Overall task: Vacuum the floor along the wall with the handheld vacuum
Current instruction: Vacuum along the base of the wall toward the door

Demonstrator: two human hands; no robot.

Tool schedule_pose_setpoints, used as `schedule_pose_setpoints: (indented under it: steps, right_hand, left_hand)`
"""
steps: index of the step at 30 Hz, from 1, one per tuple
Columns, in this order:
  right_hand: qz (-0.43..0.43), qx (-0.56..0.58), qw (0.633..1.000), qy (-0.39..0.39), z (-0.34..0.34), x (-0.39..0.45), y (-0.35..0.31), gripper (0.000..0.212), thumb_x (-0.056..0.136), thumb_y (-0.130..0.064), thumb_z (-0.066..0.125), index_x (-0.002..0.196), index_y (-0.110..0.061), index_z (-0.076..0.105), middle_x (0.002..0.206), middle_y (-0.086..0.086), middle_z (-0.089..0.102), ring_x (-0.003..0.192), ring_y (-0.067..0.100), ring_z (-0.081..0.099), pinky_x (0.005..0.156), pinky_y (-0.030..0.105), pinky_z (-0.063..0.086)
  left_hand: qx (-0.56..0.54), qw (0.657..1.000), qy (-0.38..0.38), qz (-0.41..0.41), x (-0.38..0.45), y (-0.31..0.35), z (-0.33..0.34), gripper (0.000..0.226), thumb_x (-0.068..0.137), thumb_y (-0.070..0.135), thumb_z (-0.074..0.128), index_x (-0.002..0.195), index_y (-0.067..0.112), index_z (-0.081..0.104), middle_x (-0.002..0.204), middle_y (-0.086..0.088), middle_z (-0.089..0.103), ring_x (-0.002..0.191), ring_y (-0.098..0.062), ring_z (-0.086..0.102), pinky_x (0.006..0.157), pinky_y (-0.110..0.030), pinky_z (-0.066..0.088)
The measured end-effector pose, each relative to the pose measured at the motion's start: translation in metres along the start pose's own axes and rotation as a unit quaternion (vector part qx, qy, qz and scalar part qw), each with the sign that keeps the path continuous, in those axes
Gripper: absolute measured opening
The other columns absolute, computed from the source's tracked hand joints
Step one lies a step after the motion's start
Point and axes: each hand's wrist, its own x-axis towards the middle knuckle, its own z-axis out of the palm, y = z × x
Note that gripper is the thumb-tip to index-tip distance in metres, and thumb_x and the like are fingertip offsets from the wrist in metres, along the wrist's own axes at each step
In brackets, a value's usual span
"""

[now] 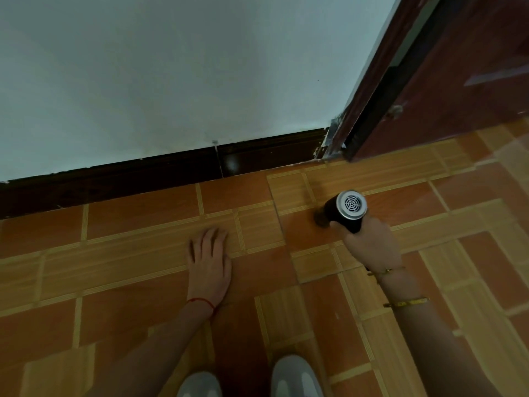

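Observation:
A small black handheld vacuum (345,209) with a silver grilled rear end points its nozzle down onto the orange tiled floor (143,219), a short way in front of the dark brown baseboard (171,170) under the pale wall (171,67). My right hand (369,242) grips its handle from below right. My left hand (210,259) lies flat on the tiles, palm down with fingers spread, left of the vacuum and holding nothing.
A dark red door (458,81) and its frame (369,90) stand at the upper right, meeting the baseboard at the corner. The tips of two grey shoes (249,379) show at the bottom edge.

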Motion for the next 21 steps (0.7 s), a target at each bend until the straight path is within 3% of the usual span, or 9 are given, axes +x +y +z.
schedule_pose_setpoints:
  steps: [3,6,9,12,15,21]
  right_hand:
    - [-0.016,0.003,1.000,-0.017,0.004,0.000,-0.004,0.059,0.077,-0.064,0.062,0.106,-0.012,0.059,0.071,0.000,0.059,0.075,0.028,0.064,0.058,0.028,0.044]
    - [-0.063,0.046,0.993,-0.085,0.012,-0.007,-0.024,0.041,0.081,-0.054,0.068,0.097,-0.018,0.060,0.066,-0.006,0.058,0.067,0.019,0.062,0.055,0.024,0.043]
    - [-0.112,0.056,0.985,-0.122,0.021,-0.009,-0.046,0.047,0.080,-0.053,0.069,0.109,-0.017,0.062,0.075,-0.009,0.057,0.078,0.015,0.061,0.062,0.024,0.043]
    - [-0.101,0.070,0.989,-0.077,0.025,0.000,-0.059,0.051,0.081,-0.050,0.069,0.116,-0.014,0.059,0.083,-0.005,0.062,0.084,0.019,0.062,0.064,0.025,0.044]
    - [-0.081,0.071,0.994,0.007,0.027,0.010,-0.064,0.059,0.083,-0.050,0.068,0.127,-0.014,0.052,0.098,0.007,0.070,0.091,0.029,0.066,0.072,0.035,0.053]
    - [-0.095,0.105,0.989,-0.039,0.033,0.013,-0.075,0.063,0.081,-0.047,0.072,0.130,-0.013,0.051,0.107,0.005,0.070,0.098,0.023,0.067,0.077,0.030,0.054]
  left_hand:
    - [0.007,1.000,0.000,0.007,0.000,0.000,0.000,0.049,0.093,0.027,0.034,0.139,0.015,0.045,0.144,-0.009,0.043,0.137,-0.030,0.035,0.116,-0.059,0.021]
    - [0.006,1.000,0.001,0.005,-0.001,0.000,0.001,0.048,0.094,0.027,0.033,0.139,0.015,0.045,0.145,-0.009,0.044,0.138,-0.029,0.034,0.117,-0.059,0.020]
    - [0.013,1.000,0.001,0.003,-0.001,0.001,0.000,0.049,0.094,0.028,0.032,0.139,0.014,0.046,0.145,-0.009,0.044,0.139,-0.030,0.035,0.117,-0.058,0.019]
    - [0.007,1.000,-0.004,-0.001,0.000,0.001,-0.002,0.049,0.095,0.029,0.032,0.140,0.015,0.045,0.146,-0.009,0.043,0.139,-0.030,0.035,0.118,-0.058,0.019]
    - [0.009,1.000,-0.016,-0.003,0.000,0.001,-0.004,0.048,0.095,0.028,0.032,0.140,0.015,0.045,0.146,-0.008,0.043,0.138,-0.030,0.035,0.115,-0.060,0.022]
    - [0.003,0.999,-0.032,0.011,-0.001,-0.003,-0.009,0.048,0.097,0.029,0.030,0.143,0.018,0.042,0.150,-0.007,0.040,0.142,-0.028,0.031,0.118,-0.058,0.021]
